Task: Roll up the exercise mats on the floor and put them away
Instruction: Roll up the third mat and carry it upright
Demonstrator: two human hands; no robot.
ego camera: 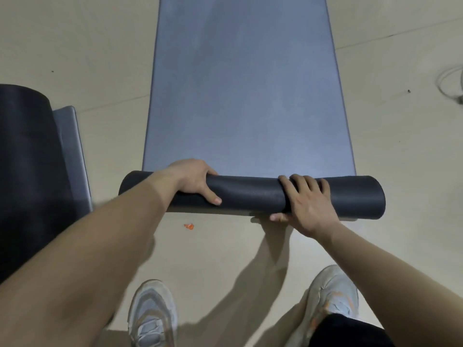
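Observation:
A blue-grey exercise mat [245, 91] lies flat on the floor, stretching away from me. Its near end is rolled into a dark tube [250, 194] lying crosswise in front of my feet. My left hand [193, 181] wraps over the left part of the roll, thumb on the near side. On the right part rests my right hand [305, 204], fingers spread over the top and thumb under the near edge. A second mat [27, 156], mostly rolled with its dark side out, sits at the left edge with a short blue flap [75, 156] still flat.
The floor is pale beige. A small orange scrap [189, 226] lies just near of the roll. A pale cable [451, 83] curls at the right edge. My two light sneakers [152, 314] stand below the roll.

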